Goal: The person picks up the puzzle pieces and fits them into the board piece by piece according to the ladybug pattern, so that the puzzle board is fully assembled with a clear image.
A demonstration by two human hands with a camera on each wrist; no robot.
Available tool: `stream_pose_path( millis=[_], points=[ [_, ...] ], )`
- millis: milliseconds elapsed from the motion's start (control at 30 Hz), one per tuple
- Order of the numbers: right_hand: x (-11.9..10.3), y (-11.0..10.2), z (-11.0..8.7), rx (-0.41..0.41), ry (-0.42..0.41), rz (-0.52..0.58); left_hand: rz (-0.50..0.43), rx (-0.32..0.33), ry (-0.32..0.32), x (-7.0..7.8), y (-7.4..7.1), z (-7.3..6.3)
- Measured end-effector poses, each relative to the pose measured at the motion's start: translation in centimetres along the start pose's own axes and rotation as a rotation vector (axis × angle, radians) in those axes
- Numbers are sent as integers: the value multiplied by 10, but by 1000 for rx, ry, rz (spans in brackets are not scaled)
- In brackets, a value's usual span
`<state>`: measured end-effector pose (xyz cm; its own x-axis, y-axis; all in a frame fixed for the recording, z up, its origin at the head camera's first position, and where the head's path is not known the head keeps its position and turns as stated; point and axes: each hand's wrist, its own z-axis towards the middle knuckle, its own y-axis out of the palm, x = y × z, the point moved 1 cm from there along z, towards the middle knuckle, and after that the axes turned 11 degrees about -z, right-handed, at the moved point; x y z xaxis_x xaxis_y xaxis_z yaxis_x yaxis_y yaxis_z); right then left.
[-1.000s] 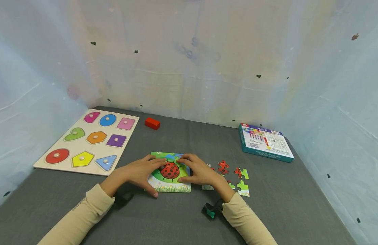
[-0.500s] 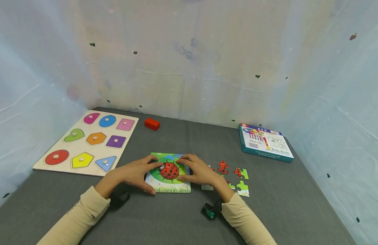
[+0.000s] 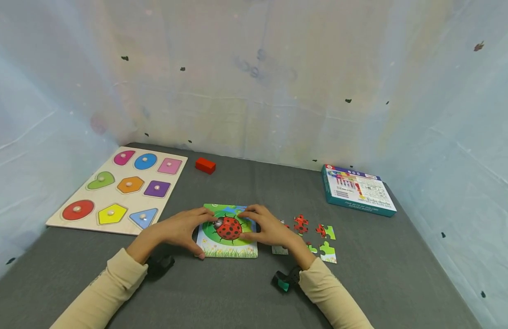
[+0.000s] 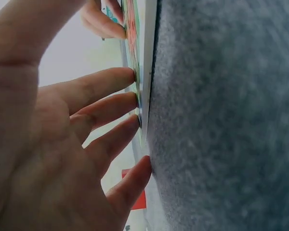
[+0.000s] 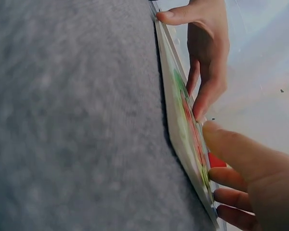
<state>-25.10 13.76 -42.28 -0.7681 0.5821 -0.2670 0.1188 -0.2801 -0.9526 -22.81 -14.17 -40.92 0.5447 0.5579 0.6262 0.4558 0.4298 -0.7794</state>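
A square picture board with a red ladybug on green and grass along its near edge (image 3: 229, 251) lies flat on the grey table. My left hand (image 3: 177, 230) spans its left side, fingers on the picture and thumb at the near left corner. In the left wrist view, the extended fingers (image 4: 101, 113) touch the board's surface. From the right, my right hand (image 3: 270, 230) reaches over the board, its fingertips on or just above the picture. In the right wrist view the board (image 5: 176, 122) appears edge-on between both hands.
Loose ladybug jigsaw pieces (image 3: 300, 225) lie right of the board, some partly hidden by my right forearm. A wooden knob puzzle (image 3: 128, 198) with coloured shapes is at left. A red block (image 3: 205, 166) sits behind, and a flat box (image 3: 358, 191) at back right.
My left hand has shifted slightly left, its thumb drawing back toward the board's near left corner and uncovering more of the picture. The right hand has stayed nearly still.
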Motion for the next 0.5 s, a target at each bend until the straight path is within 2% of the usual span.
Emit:
stream_pose_path(
  millis=[367,500],
  points=[
    [9,-3,-5,74,-82,105,-16,-5,-5,-3,0,-1],
    [16,-13,-14,138,-63,101,-20,-3,-4,-2,0,-2]
  ],
)
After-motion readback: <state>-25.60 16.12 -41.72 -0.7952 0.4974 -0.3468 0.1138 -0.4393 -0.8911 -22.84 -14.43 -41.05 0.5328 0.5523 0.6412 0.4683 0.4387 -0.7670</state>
